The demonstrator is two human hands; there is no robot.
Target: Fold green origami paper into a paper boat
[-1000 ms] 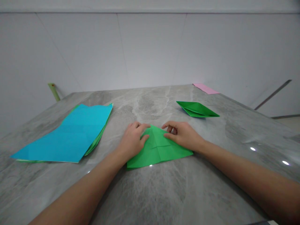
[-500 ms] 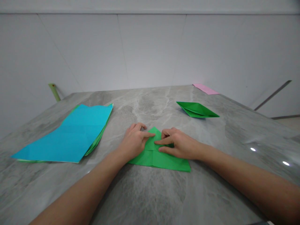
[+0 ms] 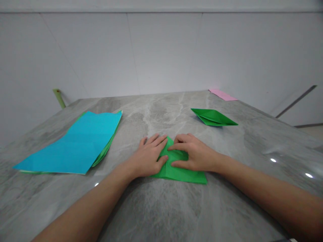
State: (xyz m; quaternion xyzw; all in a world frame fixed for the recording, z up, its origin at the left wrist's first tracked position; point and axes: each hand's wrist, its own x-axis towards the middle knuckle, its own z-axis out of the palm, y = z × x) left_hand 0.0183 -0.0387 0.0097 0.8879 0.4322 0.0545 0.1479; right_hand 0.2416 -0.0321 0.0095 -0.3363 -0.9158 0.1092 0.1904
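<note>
A folded green paper sheet [image 3: 180, 173] lies on the grey marble table [image 3: 161, 208] just in front of me. My left hand [image 3: 148, 157] rests flat on its left part, fingers stretched out over the far tip. My right hand [image 3: 193, 155] presses on its right part, index finger and thumb extended along the folds, other fingers curled. Both hands cover most of the paper; only its near right edge and a strip between the hands show.
A stack of paper with a cyan sheet [image 3: 75, 143] on top lies to the left. A finished green folded shape [image 3: 213, 117] sits farther right. A pink sheet [image 3: 223, 95] lies at the far right edge. White wall panels rise behind the table.
The green paper has been folded smaller and pulled slightly nearer. My left hand has flattened over it, and both hands have closed in together on the fold.
</note>
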